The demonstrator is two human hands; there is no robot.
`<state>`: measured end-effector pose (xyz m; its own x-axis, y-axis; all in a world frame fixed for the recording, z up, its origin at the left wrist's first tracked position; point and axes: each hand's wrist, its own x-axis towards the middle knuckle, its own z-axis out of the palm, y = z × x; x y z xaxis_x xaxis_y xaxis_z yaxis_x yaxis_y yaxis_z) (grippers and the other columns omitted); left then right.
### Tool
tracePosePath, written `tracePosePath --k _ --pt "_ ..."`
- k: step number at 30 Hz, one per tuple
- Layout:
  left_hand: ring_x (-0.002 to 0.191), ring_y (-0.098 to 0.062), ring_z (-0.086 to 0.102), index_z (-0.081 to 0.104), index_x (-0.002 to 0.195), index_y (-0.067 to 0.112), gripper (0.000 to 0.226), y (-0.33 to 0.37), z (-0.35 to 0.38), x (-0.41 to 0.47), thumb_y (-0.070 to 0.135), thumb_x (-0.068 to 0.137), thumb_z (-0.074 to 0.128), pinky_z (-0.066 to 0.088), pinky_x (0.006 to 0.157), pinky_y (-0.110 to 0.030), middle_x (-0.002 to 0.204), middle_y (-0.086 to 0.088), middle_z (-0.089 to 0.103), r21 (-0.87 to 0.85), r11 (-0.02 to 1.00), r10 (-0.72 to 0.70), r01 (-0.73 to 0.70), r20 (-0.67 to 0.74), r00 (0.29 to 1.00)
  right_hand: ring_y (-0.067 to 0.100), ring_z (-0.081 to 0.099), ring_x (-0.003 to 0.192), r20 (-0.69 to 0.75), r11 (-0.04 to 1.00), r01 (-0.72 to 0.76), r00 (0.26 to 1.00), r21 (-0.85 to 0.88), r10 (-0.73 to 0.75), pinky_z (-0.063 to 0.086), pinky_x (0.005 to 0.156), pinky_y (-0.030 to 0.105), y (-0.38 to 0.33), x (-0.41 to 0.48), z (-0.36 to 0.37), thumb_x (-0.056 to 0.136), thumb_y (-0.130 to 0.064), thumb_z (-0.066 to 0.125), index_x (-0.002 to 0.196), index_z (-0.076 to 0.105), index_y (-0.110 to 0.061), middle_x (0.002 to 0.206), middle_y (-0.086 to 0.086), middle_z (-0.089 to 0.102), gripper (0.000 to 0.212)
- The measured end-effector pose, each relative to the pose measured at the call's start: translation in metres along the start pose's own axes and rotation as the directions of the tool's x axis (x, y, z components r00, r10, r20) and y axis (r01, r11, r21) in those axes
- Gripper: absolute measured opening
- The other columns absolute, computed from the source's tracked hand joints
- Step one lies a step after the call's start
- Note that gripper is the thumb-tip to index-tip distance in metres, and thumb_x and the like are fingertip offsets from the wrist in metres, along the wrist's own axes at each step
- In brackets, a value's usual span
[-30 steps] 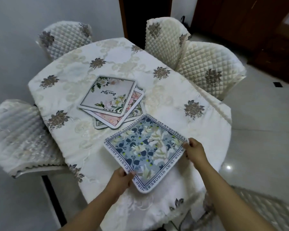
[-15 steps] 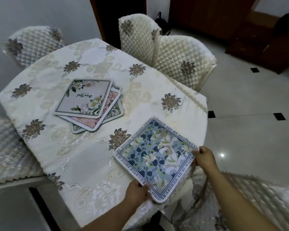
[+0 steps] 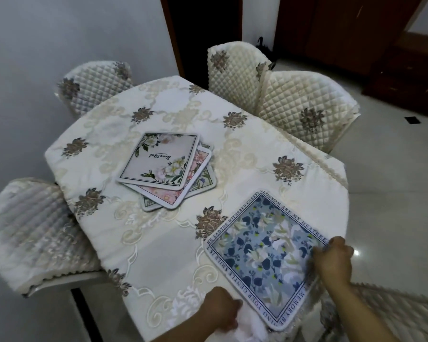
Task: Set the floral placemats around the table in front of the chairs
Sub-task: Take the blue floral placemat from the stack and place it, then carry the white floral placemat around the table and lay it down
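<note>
A blue floral placemat (image 3: 265, 255) with lettering round its border lies at the near right corner of the table (image 3: 158, 255), turned like a diamond. My left hand (image 3: 220, 309) grips its near-left edge. My right hand (image 3: 334, 262) holds its right corner. A stack of three more floral placemats (image 3: 163, 166) sits in the middle of the table, a white one with flowers on top, a pink one under it. The table wears a cream embroidered cloth.
Quilted cream chairs ring the table: one at the far left (image 3: 94, 85), two at the far right (image 3: 304, 107), one at the left (image 3: 32, 230), one at the near right (image 3: 393, 314). A grey wall runs behind, tiled floor to the right.
Both hands have slid the blue placemat from the table's near middle toward the near right corner. The view has shifted with it. The stack has stayed put.
</note>
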<state>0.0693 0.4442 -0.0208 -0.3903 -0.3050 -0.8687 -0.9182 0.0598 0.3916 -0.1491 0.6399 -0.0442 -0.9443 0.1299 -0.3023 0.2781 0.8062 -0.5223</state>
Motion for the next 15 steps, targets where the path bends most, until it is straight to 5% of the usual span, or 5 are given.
tracePosePath --k 4,7,10,15 --pt "0.040 -0.020 0.063 0.056 0.068 0.010 0.025 -0.019 -0.091 0.021 0.021 0.087 0.068 0.045 0.040 -0.025 0.049 -0.003 0.063 -0.246 0.963 0.069 -0.109 -0.167 0.984 0.029 0.045 0.074 -0.040 0.994 0.095 0.995 0.056 -0.092 0.042 0.068 0.037 -0.036 -0.033 0.028 0.087 -0.011 0.062 0.108 0.050 -0.004 0.112 0.026 0.045 0.026" --pt "0.050 -0.021 0.066 0.060 0.072 0.010 0.022 -0.019 -0.208 0.053 0.025 0.087 0.067 0.050 0.055 -0.030 0.063 -0.006 0.069 -0.149 0.969 0.125 -0.198 -0.399 0.909 0.027 0.048 0.075 0.000 0.976 0.208 0.978 0.064 -0.208 0.040 0.061 0.034 -0.071 -0.064 0.059 0.089 -0.014 0.061 0.093 0.049 -0.011 0.096 0.015 0.048 0.013" --pt "0.086 -0.032 0.068 0.065 0.085 0.008 0.020 -0.012 -0.332 0.100 0.028 0.087 0.065 0.050 0.079 -0.036 0.087 -0.014 0.073 0.036 0.971 0.215 -0.238 -0.576 0.788 0.026 0.054 0.076 0.047 0.969 0.238 0.969 0.062 -0.241 0.040 0.063 0.034 -0.118 -0.096 0.097 0.092 -0.018 0.061 0.093 0.052 -0.014 0.089 0.009 0.054 0.009" --pt "0.109 -0.038 0.058 0.059 0.108 0.004 0.032 0.004 -0.466 0.163 0.028 0.087 0.065 0.045 0.092 -0.038 0.113 -0.023 0.064 0.106 0.961 0.267 -0.256 -0.603 0.752 0.024 0.059 0.072 0.127 0.967 0.188 0.969 0.172 -0.211 0.048 0.065 0.036 -0.223 -0.126 0.163 0.090 -0.018 0.061 0.083 0.058 -0.012 0.079 0.006 0.063 0.009"
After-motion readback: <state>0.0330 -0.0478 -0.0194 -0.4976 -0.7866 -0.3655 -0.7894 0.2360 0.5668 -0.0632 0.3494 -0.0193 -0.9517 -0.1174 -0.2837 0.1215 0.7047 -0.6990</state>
